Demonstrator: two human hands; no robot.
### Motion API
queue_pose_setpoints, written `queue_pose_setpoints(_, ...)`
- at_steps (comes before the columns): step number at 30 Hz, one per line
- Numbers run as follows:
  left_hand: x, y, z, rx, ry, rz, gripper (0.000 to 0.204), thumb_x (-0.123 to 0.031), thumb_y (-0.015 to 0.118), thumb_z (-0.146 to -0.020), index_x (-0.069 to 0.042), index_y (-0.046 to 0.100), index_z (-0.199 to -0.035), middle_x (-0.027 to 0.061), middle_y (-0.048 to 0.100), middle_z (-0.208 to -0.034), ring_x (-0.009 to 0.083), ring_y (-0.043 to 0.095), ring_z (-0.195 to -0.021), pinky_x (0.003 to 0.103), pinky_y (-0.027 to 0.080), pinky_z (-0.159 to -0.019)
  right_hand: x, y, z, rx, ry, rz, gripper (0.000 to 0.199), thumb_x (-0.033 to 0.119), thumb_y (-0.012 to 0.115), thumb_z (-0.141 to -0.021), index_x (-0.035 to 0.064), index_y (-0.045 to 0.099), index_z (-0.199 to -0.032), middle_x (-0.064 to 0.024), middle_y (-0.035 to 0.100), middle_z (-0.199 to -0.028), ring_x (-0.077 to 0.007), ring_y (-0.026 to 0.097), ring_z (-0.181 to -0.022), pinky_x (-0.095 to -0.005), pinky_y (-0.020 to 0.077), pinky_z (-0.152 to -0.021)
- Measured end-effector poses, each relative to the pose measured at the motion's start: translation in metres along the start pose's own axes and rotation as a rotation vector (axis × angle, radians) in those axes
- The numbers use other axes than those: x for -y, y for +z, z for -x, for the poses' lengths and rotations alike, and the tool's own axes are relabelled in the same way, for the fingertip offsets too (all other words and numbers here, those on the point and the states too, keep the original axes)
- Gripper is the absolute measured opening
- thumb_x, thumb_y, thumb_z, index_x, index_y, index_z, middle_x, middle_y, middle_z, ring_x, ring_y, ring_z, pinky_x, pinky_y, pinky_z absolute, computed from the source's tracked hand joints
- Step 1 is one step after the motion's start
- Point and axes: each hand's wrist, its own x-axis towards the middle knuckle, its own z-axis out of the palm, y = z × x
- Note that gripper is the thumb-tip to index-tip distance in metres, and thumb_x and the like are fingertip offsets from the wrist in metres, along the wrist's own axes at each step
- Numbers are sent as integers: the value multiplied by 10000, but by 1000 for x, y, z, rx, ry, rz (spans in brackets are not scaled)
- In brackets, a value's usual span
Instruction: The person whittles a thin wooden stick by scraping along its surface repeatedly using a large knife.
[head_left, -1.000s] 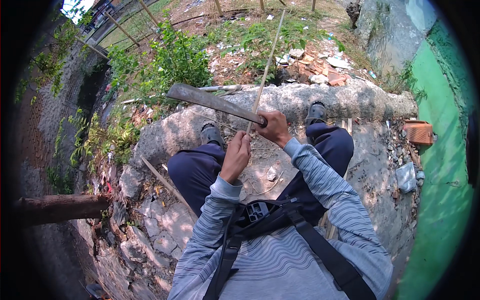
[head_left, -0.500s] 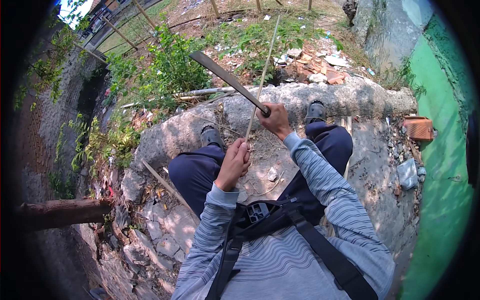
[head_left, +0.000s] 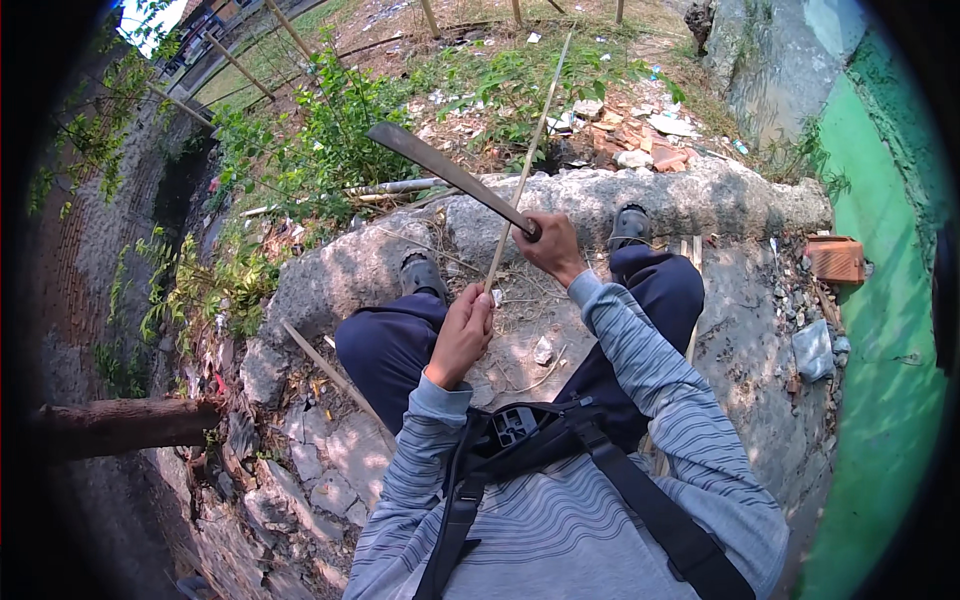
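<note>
The person sits on a rough concrete ledge (head_left: 700, 200) with both feet braced against its raised lip. The left hand (head_left: 462, 335) is closed around the lower end of a thin bamboo stick (head_left: 530, 150), which rises from that fist out over the ledge toward the weeds beyond it. The right hand (head_left: 552, 245) is clenched on the handle of a machete (head_left: 450, 175), its long dark blade raised and angled up to the left, above the ledge and crossing the stick just by the handle. The step in hand looks like trimming or shaving the stick, with the blade cocked for a stroke. Whether the edge touches the stick is hard to tell here. The next cut calls for a steady left grip and a stroke directed away from the knees.
</note>
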Motion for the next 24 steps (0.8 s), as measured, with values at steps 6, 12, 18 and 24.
queue_pose_setpoints(6,26,-5,13,-44,152,-171,185,-222,437,-1156,-95,502,-1038,-74,384,-656,29,320,-467,223,272,-406,-21,-9,-23,-11,91,104,267,346,732,-824,107,800,-921,-144,712,-695,-325,706,-642,-429,555,-632)
queue_pose_setpoints(12,26,-6,27,-203,198,-490,195,-169,474,-1131,-34,558,-1017,-13,474,-655,61,425,-559,267,364,-522,-32,-8,-23,31,182,-104,324,325,731,-889,57,806,-1056,-90,682,-655,-219,644,-569,-363,496,-601)
queue_pose_setpoints(18,19,-7,41,-262,236,-509,170,-162,517,-1100,-11,572,-1047,95,516,-648,174,504,-563,369,409,-560,38,-50,-16,374,428,-854,263,248,692,-1005,43,779,-1145,94,468,-666,-29,416,-537,-236,316,-494)
queue_pose_setpoints(24,-7,-5,63,-75,67,-595,215,-227,559,-1101,-12,558,-1100,36,557,-701,107,519,-629,299,434,-603,55,-66,-10,305,463,-861,273,272,834,-937,22,735,-980,63,558,-667,-27,459,-527,-229,335,-479)
